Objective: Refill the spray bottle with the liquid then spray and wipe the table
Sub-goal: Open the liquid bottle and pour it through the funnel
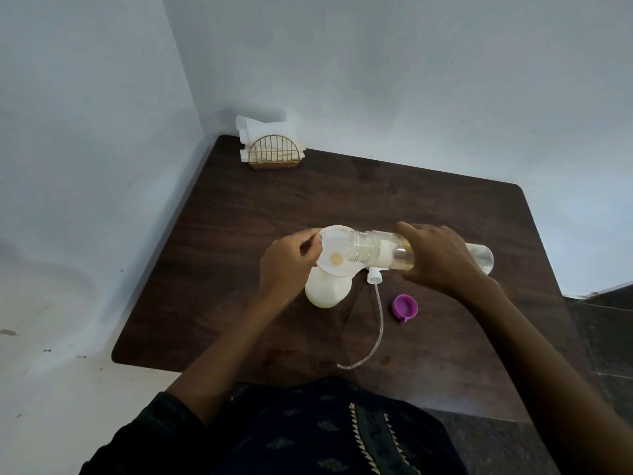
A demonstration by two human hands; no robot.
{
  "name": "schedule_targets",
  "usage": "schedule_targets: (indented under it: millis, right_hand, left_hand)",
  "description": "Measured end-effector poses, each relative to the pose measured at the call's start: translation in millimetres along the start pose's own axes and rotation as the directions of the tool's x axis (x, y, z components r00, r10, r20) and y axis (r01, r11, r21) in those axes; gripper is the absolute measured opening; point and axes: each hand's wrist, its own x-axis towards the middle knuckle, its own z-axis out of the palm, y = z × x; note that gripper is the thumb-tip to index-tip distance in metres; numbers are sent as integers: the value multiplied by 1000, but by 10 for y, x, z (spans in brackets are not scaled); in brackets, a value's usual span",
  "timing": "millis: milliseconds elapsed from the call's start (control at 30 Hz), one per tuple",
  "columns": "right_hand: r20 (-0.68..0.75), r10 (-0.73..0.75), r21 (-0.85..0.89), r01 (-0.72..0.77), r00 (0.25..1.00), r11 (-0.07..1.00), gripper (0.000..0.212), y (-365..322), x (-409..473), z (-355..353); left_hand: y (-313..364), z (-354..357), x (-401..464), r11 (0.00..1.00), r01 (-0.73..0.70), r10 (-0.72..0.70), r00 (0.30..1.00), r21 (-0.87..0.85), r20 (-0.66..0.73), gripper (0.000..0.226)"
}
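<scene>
A clear bottle is held on its side by the right hand, fingers curled round it. Its mouth is over a white funnel, whose rim is pinched by the left hand's fingers. Below those fingers stands the white spray bottle. A purple cap and the spray top with its tube are seen lying on the table under the right hand.

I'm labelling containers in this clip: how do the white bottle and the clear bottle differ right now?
The white bottle stands upright on the table; the clear bottle is tipped on its side in the air. The white bottle is opaque and carries a funnel, pinched by the left hand; the clear bottle is see-through, gripped by the right hand. Both are uncapped.
</scene>
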Motion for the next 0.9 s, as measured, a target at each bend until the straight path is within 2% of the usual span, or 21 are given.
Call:
schedule_targets:
  millis: [900]
  right_hand:
    - [18, 6, -8, -6, 1000, 1000, 46, -13, -13, 13]
  left_hand:
    - [-33, 11, -13, 1000, -10, 10, 1000, -10, 4, 26]
